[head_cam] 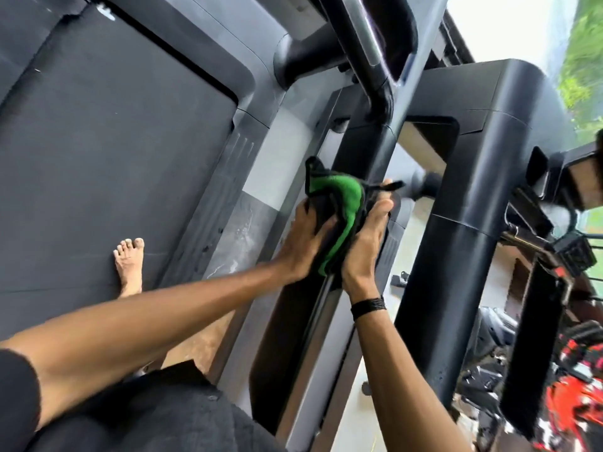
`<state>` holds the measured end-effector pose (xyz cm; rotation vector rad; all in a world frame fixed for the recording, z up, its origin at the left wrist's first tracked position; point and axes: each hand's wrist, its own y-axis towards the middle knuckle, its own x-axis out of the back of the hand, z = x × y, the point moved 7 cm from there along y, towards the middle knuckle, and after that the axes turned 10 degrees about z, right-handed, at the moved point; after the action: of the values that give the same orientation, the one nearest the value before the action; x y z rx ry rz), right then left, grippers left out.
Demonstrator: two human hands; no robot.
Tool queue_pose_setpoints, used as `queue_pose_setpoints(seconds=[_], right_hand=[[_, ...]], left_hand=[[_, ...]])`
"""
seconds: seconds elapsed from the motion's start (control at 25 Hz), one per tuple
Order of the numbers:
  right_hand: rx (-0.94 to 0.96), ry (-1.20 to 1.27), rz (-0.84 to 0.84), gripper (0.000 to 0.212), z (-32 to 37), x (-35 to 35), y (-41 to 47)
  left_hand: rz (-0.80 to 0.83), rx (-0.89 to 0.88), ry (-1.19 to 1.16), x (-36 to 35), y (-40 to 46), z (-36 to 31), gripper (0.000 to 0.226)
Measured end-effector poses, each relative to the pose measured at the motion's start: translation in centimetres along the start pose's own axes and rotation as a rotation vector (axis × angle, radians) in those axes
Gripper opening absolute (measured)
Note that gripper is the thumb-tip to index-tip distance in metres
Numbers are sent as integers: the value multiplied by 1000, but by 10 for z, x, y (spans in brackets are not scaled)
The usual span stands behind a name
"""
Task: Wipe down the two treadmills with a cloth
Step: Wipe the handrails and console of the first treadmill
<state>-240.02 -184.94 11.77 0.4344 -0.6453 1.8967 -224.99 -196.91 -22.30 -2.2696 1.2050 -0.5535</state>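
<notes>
No readable text, label or number anywhere.

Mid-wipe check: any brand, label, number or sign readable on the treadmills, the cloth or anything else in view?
None can be read.
Treadmill belt: no print shows.
Treadmill upright: plain black, no marking visible.
Cloth, held between left hand and right hand: no tag text shows.
Red and white clutter: too blurred to tell.
</notes>
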Motion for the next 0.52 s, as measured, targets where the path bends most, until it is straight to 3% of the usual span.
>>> queue_pose_setpoints(seconds=[0.04, 0.08, 0.12, 0.16, 0.2, 0.24, 0.32, 0.36, 0.52], right_hand=[[-8, 4, -1, 76, 2, -1, 0], [-4, -9, 3, 71, 5, -2, 1], [0, -42, 9, 65, 8, -3, 0], [-6, -77, 14, 61, 9, -3, -1], [-15, -105, 20, 60, 11, -4, -3], [-24, -129, 19, 59, 11, -4, -3], [-36, -166, 11, 59, 12, -3, -3], [-39, -187, 12, 59, 13, -3, -3], [7, -253, 11, 70, 19, -5, -6]], left_hand=[[100, -25, -171, -13, -35, -138, 42], [210, 6, -149, -17, -57, -238, 75], [357, 2, -100, -31, -54, -274, 96], [538, -93, -158, -58, -64, -304, 97], [611, -97, -227, -78, -61, -311, 93], [508, -48, -243, -74, -44, -295, 92], [551, -44, -248, -66, -48, -282, 102], [579, -120, -284, -68, -56, -273, 103], [610, -237, -332, -78, -106, -229, 79]])
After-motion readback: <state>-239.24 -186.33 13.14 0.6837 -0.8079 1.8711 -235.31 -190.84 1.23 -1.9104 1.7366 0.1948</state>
